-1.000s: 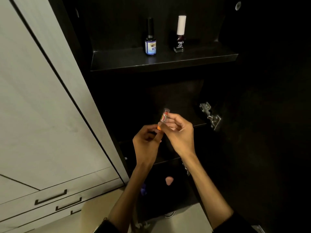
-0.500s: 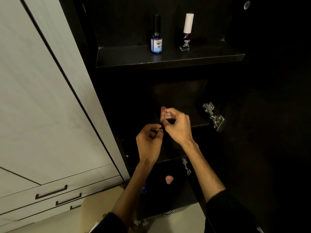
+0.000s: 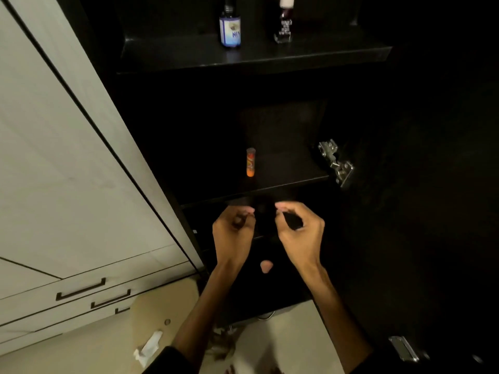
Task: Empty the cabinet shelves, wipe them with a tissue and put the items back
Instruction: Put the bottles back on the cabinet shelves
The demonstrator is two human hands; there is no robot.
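A small orange tube point(image 3: 250, 162) stands upright on the middle shelf point(image 3: 291, 174) of the dark cabinet, with no hand on it. Both hands hover just below that shelf's front edge. My right hand point(image 3: 299, 230) has loosely curled fingers and holds nothing that I can see. My left hand point(image 3: 233, 230) is curled too; the dark patch in its fingers may be shadow or a small black item. On the top shelf point(image 3: 324, 54) stand a blue-labelled bottle point(image 3: 230, 31) and a dark nail polish bottle point(image 3: 283, 28). A crumpled tissue point(image 3: 148, 346) lies on the floor.
A metal hinge point(image 3: 336, 163) juts out at the middle shelf's right end, and another point(image 3: 403, 348) sits low on the open door. A pale cabinet door point(image 3: 67, 157) and drawers with dark handles point(image 3: 81, 292) fill the left. A small pink object point(image 3: 266, 266) lies lower in the cabinet.
My right hand set the orange tube upright on the middle shelf, let go and drew back below the shelf edge. The view has tilted down a little.
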